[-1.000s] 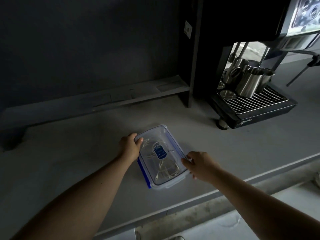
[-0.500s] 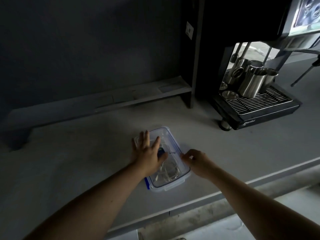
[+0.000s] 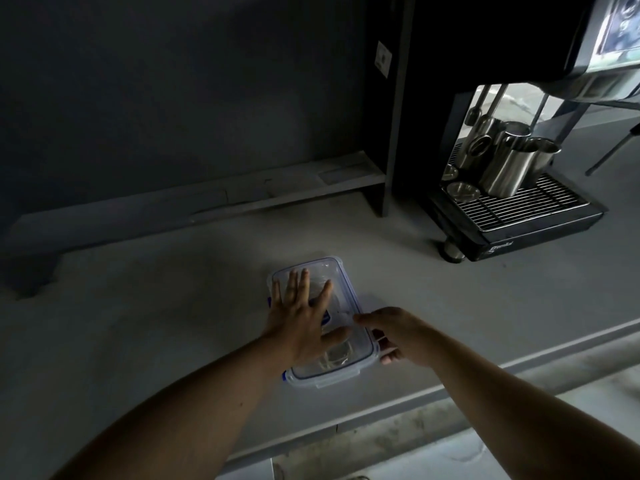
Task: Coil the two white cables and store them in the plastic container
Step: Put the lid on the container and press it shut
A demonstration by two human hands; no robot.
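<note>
A clear plastic container [image 3: 341,271] with a blue-rimmed lid sits on the grey counter [image 3: 156,306] in front of me. Coiled white cables [image 3: 337,358] show faintly through the lid near its front end. My left hand [image 3: 299,317] lies flat on top of the lid with its fingers spread. My right hand [image 3: 394,336] is at the container's right long side, its fingers curled around the side clip there. Most of the cables are hidden under my left hand.
A black coffee machine [image 3: 519,216] stands at the back right, with steel jugs [image 3: 512,168] on its drip tray. A low grey shelf [image 3: 242,199] runs along the dark back wall. The counter's front edge [image 3: 450,386] is close below the container.
My left hand moved from the container's left rim onto the lid and pressed flat. My right hand stayed at the right side, shifting to the clip.
</note>
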